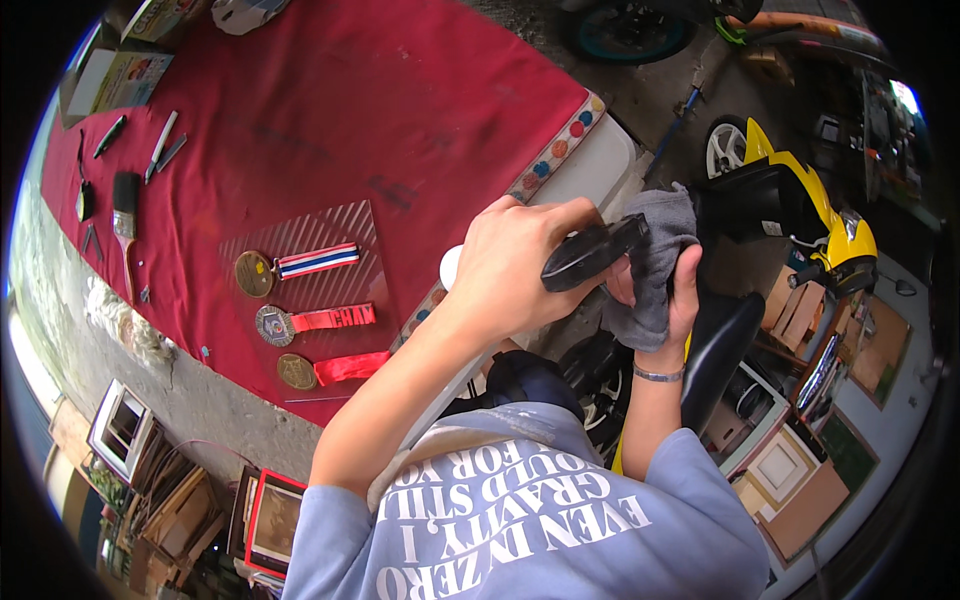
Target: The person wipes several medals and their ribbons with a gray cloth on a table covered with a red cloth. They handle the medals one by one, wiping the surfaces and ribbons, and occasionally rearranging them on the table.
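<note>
Cloth (662, 280) is resting in the right hand (682, 312), right of the tablecloth (330, 90).
The left hand (515, 250) is gripping a black object (590, 257), its far tip overlapping the cloth in view, while the right is curling around the cloth. Three medals (274, 325) are lying on a clear sheet (335, 228); a brush (124, 200) is resting to their left.

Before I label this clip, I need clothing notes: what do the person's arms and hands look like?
Short, pale blue sleeves cover the upper arms. The left hand and right hand wear no gloves; a slim silvery band circles the right wrist.
</note>
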Motion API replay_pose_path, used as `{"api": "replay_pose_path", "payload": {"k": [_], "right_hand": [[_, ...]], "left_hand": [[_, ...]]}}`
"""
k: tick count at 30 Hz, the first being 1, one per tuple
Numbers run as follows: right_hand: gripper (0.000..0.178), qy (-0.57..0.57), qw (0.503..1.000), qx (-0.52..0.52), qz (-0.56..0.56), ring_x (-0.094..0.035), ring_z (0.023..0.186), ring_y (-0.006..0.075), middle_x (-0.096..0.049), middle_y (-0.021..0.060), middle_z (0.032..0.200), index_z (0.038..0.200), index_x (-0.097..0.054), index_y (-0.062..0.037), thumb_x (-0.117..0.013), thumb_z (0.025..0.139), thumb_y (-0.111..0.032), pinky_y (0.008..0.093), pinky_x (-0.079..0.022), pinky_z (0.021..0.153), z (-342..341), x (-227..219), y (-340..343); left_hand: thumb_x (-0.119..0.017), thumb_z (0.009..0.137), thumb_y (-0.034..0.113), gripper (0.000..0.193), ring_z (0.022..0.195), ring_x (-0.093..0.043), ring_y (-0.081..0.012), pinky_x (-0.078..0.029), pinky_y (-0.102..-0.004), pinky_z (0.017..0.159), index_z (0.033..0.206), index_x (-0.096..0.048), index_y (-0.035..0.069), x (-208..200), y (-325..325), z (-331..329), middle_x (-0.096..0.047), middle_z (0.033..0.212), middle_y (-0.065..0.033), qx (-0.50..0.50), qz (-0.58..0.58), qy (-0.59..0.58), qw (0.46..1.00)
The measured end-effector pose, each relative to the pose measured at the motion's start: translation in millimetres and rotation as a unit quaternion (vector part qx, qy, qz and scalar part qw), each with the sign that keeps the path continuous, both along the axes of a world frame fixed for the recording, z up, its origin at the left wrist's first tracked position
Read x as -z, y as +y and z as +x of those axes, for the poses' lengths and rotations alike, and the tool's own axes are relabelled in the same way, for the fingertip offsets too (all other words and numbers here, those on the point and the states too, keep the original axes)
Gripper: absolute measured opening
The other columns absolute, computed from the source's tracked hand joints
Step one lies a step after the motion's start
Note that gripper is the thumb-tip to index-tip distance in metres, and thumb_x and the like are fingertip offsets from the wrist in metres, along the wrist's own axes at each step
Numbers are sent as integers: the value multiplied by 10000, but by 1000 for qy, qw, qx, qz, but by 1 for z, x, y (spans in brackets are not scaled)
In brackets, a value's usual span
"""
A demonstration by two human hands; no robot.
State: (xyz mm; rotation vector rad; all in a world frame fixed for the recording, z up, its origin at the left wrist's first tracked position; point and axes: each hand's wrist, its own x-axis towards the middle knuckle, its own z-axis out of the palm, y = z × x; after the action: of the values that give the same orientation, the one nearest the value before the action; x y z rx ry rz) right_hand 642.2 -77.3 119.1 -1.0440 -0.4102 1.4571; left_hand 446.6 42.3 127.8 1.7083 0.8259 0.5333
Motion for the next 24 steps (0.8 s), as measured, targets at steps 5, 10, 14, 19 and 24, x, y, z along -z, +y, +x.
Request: {"api": "replay_pose_path", "payload": {"k": [5,10,14,19,24], "right_hand": [[717,23,999,-19,-32,-395,581,88,-475,-28,709,1256,-555,-42,-618,938,-682,272,-307,574,-9,5,-14],[470,6,988,69,-138,-536,665,136,-594,31,871,1232,-567,-23,-680,1005,-419,310,-452,689,-27,26,-14],[225,-334,932,-101,-92,-707,898,202,-744,80,963,1107,-716,10,-720,1003,-190,349,-562,827,-64,48,-7],[459,-606,681,-349,216,-652,931,316,-683,141,1079,1211,-730,-61,-664,765,25,410,-520,826,-138,59,32],[646,-707,475,-401,338,-558,871,260,-612,85,1046,1334,-708,-158,-648,713,7,401,-451,749,-190,80,55]], "left_hand": [[-852,769,197,378,817,-724,-288,-531,-381,785,1113,-713,127,-5,-19,-21,-753,906,-73,-96,38,-64,993],[-896,689,170,605,802,-689,-198,-498,-341,842,1241,-691,33,-52,-47,-83,-756,1019,-60,-266,18,-212,940],[-651,916,440,673,778,-701,-226,-476,-429,961,1393,-503,-11,-72,-91,-167,-712,858,-43,-412,-4,-329,850],[-406,1075,583,732,903,-673,-215,-453,-465,1031,1493,-397,-18,-94,-123,-299,-528,680,34,-548,88,-204,807],[-569,1008,580,445,1078,-668,-283,-467,-551,1062,1064,-603,140,-37,-104,-428,-659,850,-50,-690,124,-66,710]]}}
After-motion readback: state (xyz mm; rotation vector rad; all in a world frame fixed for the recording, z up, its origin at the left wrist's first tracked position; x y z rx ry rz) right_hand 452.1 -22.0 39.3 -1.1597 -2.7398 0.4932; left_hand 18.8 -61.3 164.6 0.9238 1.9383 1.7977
